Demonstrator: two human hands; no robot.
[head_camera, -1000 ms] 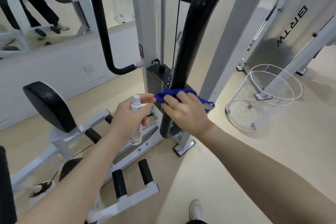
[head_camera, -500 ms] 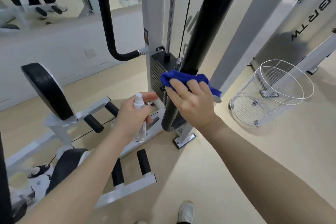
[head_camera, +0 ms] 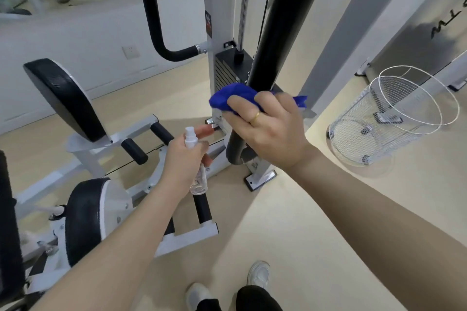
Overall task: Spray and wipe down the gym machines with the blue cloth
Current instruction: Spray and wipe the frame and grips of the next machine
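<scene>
floor [head_camera: 290, 222]: beige | wall [head_camera: 75, 40]: white | wire basket [head_camera: 394, 118]: right

The cloth [head_camera: 235, 97] wraps the padded bar [head_camera: 283, 33], the weight stack [head_camera: 227, 70] behind it; the spray bottle [head_camera: 197, 159] lies lower left, the wire basket [head_camera: 394, 118] right.

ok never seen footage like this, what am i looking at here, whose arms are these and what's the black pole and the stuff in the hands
The camera sits on a person's head and looks forward and down, so the two arms coming in from the bottom are the wearer's own. There is no robot. The place is a gym. The right hand presses a blue cloth around a padded black bar of a white weight machine, wiping it. The left hand holds a small clear spray bottle upright, with its white nozzle on top. On the floor to the right stands a white wire basket. To the left are the machine's black seat pads and foam rollers. The wearer's shoes show at the bottom edge.
</scene>
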